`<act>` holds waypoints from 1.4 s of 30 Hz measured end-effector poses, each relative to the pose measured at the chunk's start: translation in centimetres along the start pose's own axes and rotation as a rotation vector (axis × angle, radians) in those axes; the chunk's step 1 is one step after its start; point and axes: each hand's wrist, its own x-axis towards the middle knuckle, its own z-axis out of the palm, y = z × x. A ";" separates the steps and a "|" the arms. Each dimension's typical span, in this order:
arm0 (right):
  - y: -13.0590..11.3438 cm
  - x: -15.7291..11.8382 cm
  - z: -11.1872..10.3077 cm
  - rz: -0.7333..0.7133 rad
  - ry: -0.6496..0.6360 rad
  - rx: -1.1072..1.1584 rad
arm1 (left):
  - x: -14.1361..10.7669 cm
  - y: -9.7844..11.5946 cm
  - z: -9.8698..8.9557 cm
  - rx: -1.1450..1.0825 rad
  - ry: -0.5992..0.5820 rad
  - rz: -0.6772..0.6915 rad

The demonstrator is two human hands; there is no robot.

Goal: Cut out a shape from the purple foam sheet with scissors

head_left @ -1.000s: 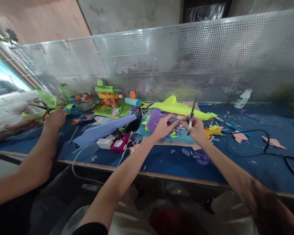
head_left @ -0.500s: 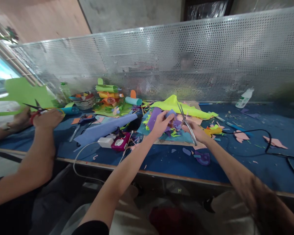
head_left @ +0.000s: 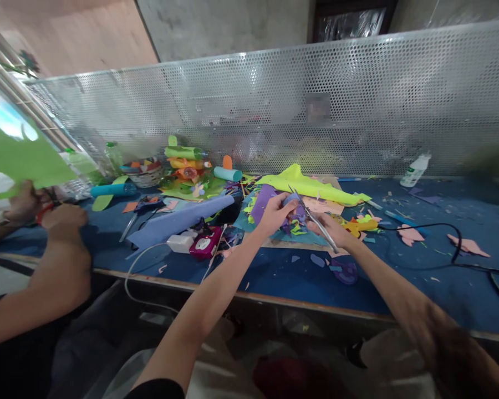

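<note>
Between the fingers of my left hand [head_left: 278,213] is a small blue-violet felt piece [head_left: 291,198]. My right hand [head_left: 329,228] grips a pair of metal scissors [head_left: 316,219], whose blades point up and away beside that piece. Whether the blades touch it I cannot tell. Below both hands lie purple felt [head_left: 263,203] and a pile of coloured scraps. Just behind them stretches a long yellow-green felt piece [head_left: 311,187] with a pointed top. A dark purple scrap [head_left: 344,272] rests nearer the table's front edge.
To my left a co-worker's hands [head_left: 62,217] hold red-handled scissors and a green sheet [head_left: 20,158]. A magenta power adapter [head_left: 205,242], a rolled blue sheet [head_left: 183,219], an orange glue gun [head_left: 360,224] with a black cord, and a white bottle [head_left: 416,170] stand about the blue table.
My scissors' blades have come closer together and tilted toward the felt piece in my left hand. The co-worker's hands and green sheet have moved left.
</note>
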 end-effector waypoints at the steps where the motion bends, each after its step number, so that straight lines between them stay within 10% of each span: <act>1: 0.0 0.0 0.0 0.002 0.006 0.001 | 0.0 0.1 -0.1 0.010 -0.004 0.003; 28: 0.7 0.5 0.2 0.145 0.199 -0.198 | 0.7 -1.0 -0.5 -0.048 0.160 -0.006; 42: -0.5 -0.2 -0.1 0.070 0.017 -0.095 | 0.6 -0.5 -0.7 0.267 0.073 0.115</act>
